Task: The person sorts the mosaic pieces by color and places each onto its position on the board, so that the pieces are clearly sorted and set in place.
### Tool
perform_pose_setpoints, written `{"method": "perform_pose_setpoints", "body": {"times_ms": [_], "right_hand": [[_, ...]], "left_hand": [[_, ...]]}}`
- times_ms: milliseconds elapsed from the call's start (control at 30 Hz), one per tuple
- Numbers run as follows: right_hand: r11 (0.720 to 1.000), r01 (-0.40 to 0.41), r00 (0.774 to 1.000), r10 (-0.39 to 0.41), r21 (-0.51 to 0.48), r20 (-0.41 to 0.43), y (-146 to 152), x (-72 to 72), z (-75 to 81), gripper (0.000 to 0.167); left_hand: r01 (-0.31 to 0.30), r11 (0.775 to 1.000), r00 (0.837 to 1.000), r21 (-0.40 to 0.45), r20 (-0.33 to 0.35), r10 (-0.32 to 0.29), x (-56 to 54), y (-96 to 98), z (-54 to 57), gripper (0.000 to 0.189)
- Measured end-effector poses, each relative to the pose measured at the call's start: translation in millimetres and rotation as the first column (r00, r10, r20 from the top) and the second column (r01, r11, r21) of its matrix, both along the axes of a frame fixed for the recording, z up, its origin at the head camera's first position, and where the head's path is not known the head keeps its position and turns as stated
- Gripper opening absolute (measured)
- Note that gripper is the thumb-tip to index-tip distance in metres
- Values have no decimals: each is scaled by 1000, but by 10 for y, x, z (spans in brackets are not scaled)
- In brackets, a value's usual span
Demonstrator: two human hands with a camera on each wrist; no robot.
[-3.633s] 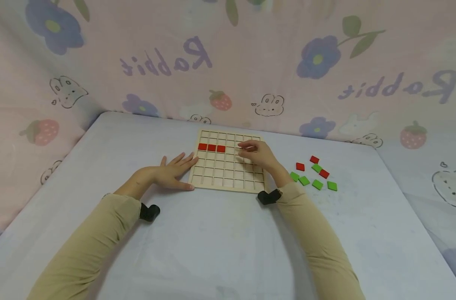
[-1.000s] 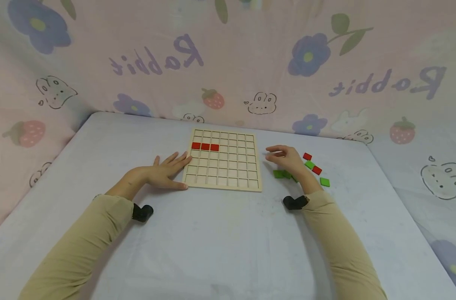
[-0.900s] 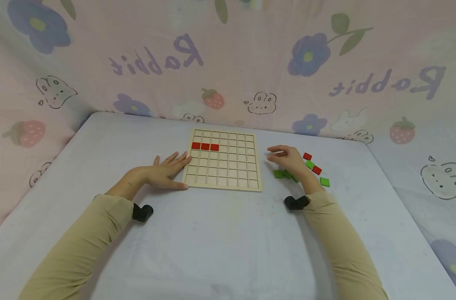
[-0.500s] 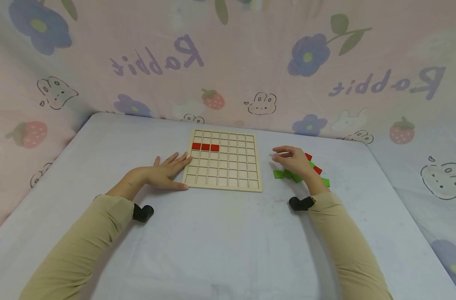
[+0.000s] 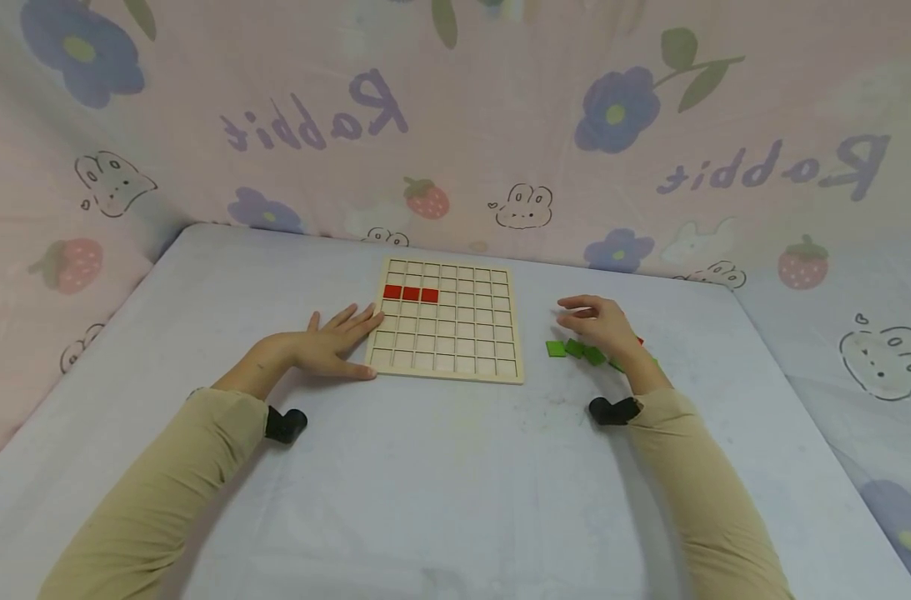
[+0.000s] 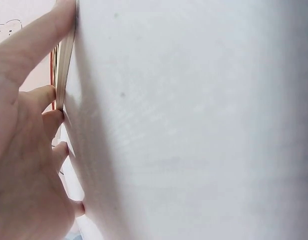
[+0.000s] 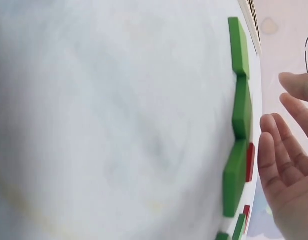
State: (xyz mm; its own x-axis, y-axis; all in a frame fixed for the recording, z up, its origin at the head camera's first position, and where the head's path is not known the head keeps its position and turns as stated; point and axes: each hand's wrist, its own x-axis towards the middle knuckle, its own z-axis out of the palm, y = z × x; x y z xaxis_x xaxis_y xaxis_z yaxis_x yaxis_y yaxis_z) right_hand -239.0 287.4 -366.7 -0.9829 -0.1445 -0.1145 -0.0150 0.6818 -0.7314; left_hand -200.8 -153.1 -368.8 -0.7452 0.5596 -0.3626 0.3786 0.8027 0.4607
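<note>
My left hand (image 5: 331, 346) lies spread at the left side of a pale wooden grid board (image 5: 443, 379), its fingertips and thumb touching that edge. Three red tiles (image 5: 411, 293) sit side by side in one row of the grid, at its left end. To the right of the board, my right hand (image 5: 605, 327) is over a scatter of loose tiles, the thumb apart from the bent fingers. Nothing shows between them in the right wrist view. Several green tiles (image 5: 556, 349) lie below that hand. A red tile (image 7: 250, 162) shows behind them; other tiles are hidden.
A white cloth (image 5: 447, 483) covers the table. Behind it hangs a printed curtain (image 5: 463, 125) with rabbits, flowers and strawberries. Each wrist carries a small black camera, the left one (image 5: 286, 426) and the right one (image 5: 613, 411).
My right hand has moved off the board to the right, then further right across the loose tiles, covering more of them. The left hand keeps its place; the head view has shifted slightly.
</note>
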Motion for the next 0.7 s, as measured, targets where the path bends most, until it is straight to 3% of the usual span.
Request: {"method": "perform_pose_setpoints", "body": {"times_ms": [267,700], "right_hand": [[1000,15,1000,-16,25,12,67,39,18,47],[999,12,999,-10,41,-45,173,77,6,44]], "left_hand": [[-2,1000,1000,3,0,2,-1,-2,5,95],[-4,1000,1000,7,2,4,3,-4,10,95]]}}
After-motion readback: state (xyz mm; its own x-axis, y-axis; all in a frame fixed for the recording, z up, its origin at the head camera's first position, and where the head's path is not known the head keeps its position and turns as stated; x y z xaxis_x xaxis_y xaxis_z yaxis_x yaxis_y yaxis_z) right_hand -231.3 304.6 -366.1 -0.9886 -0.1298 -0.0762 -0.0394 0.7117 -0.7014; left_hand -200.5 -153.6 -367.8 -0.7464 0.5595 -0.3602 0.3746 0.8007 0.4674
